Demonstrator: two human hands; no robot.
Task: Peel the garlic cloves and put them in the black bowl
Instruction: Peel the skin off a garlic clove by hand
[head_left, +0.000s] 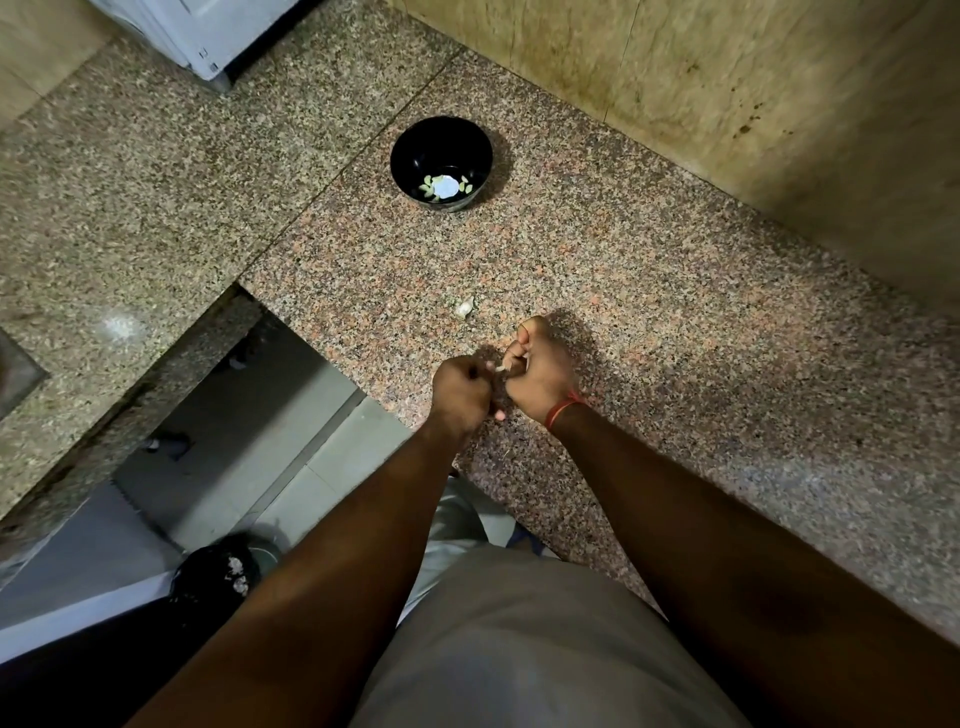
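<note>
Few peeled cloves in black bowl (404, 156) — left hand (460, 392) & right hand (540, 371) pinch a garlic clove (500, 368) nearer than bowl, mid-peel.

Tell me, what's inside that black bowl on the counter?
Inside the black bowl lie a few pale, peeled garlic cloves around a bright glare on the bottom. The glare and the near wall hide part of the bottom, so an exact count isn't possible.

Single head cam, wide-angle, looks steeply down over forearms at granite counter (649, 322), mid-range.
</note>
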